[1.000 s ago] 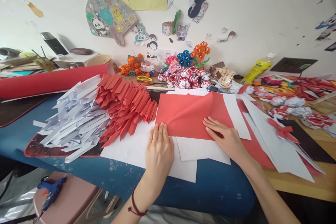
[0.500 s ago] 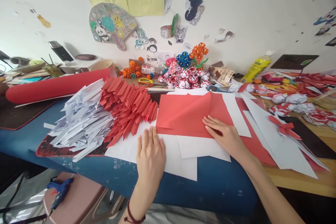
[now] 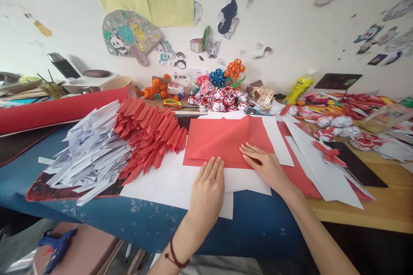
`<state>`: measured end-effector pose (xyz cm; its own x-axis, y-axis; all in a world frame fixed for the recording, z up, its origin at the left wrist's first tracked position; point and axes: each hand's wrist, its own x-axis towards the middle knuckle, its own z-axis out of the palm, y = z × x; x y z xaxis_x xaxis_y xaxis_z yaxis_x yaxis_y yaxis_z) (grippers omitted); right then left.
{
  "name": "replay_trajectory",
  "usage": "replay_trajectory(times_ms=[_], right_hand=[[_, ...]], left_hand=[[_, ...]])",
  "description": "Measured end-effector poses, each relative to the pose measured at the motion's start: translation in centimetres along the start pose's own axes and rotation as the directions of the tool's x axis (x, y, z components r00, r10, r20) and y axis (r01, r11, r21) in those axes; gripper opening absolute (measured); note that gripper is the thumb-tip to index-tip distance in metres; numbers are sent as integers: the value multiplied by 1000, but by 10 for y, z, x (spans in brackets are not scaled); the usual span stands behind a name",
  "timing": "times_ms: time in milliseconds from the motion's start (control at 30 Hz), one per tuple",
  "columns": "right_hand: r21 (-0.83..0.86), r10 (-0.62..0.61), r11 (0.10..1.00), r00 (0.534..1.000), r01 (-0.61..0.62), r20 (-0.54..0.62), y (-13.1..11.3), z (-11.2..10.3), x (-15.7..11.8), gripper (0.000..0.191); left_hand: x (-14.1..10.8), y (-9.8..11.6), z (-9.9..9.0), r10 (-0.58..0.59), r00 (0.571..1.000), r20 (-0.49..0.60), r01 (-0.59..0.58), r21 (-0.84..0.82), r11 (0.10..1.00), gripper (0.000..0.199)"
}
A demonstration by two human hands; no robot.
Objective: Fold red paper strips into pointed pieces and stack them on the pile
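Red paper [image 3: 219,137] lies on white sheets [image 3: 155,180], its near part folded over in a narrow strip. My left hand [image 3: 209,189] is flat, with its fingertips on the paper's near edge around the middle. My right hand [image 3: 263,165] rests on the right part of the red paper, fingers extended and thumb a little apart. Neither hand grasps anything. Left of the paper are a pile of folded red strips [image 3: 151,131] and a pile of folded white strips [image 3: 93,150].
A red roll [image 3: 64,107] lies at the left. Behind the paper are red-and-white paper flowers [image 3: 222,99] and yellow-handled scissors [image 3: 172,103]. A yellow bottle [image 3: 299,88] stands at the back right. White offcuts [image 3: 319,163] lie right; a blue glue gun [image 3: 58,247] is lower left.
My left hand has slid right along the near edge, from the paper's left corner towards its middle. My right hand stays on the paper. The view has shifted somewhat to the right.
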<state>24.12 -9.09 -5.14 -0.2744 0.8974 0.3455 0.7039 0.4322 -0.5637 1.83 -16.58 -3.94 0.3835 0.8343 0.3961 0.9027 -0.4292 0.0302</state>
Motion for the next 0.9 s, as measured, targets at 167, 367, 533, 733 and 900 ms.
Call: replay_trajectory(times_ms=[167, 367, 533, 733, 900], right_hand=[[-4, 3, 1000, 1000, -3, 6, -2, -1, 0, 33], [-4, -11, 1000, 1000, 11, 4, -2, -2, 0, 32], [21, -20, 1000, 1000, 20, -15, 1, -1, 1, 31], [0, -16, 1000, 1000, 16, -5, 2, -1, 2, 33], [19, -17, 1000, 1000, 16, 2, 0, -4, 2, 32]], left_hand=[[20, 8, -2, 75, 993, 91, -74, -15, 997, 42], [51, 2, 3, 161, 975, 150, -162, -5, 987, 49], [83, -8, 6, 251, 950, 184, -257, 7, 966, 50], [131, -7, 11, 353, 891, 287, -368, 0, 930, 41], [169, -2, 22, 371, 875, 310, -396, 18, 918, 37]])
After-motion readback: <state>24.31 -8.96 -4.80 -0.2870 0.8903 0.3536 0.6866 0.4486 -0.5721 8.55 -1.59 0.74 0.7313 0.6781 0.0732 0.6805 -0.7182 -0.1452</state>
